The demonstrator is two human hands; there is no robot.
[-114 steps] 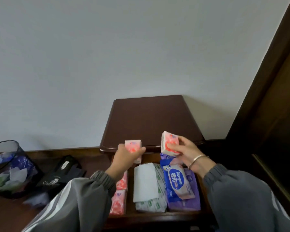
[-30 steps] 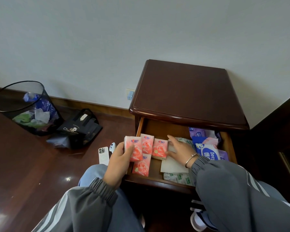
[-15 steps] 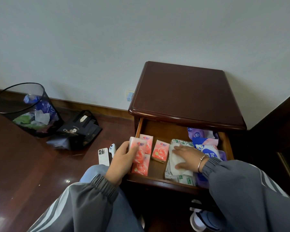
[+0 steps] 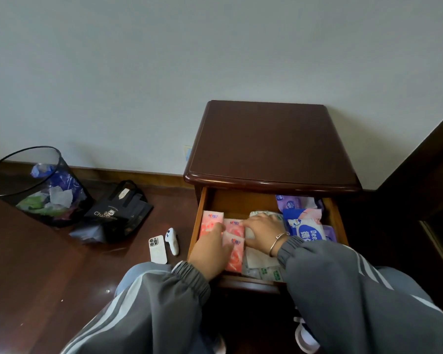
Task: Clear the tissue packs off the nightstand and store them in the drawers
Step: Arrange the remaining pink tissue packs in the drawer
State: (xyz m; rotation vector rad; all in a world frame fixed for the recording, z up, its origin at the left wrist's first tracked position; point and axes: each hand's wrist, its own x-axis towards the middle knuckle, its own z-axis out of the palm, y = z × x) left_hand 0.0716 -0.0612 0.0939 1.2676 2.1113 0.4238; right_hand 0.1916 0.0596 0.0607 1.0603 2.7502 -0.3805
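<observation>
The nightstand point(image 4: 271, 149) has a bare dark wooden top, and its top drawer point(image 4: 195, 233) is pulled out. Several pink tissue packs lie in the drawer's left part. My left hand point(image 4: 211, 252) reaches in at the left wall and holds the lower end of one pink tissue pack point(image 4: 212, 221). My right hand point(image 4: 262, 231), with a bangle on the wrist, rests with spread fingers on a second pink pack point(image 4: 234, 226) and a white-green pack point(image 4: 264, 267). A blue wipes pack point(image 4: 306, 229) and a purple pack point(image 4: 292, 201) fill the drawer's right side.
On the dark wooden floor left of the nightstand lie a white phone point(image 4: 157, 249) and a small white remote point(image 4: 172, 240). Farther left stand a black bag point(image 4: 118, 213) and a mesh waste bin point(image 4: 36, 185) with rubbish. A dark wooden frame rises at the right.
My left hand has lowered its pink pack into the drawer's left column. My right hand has slid left from the white-green pack onto the pink packs.
</observation>
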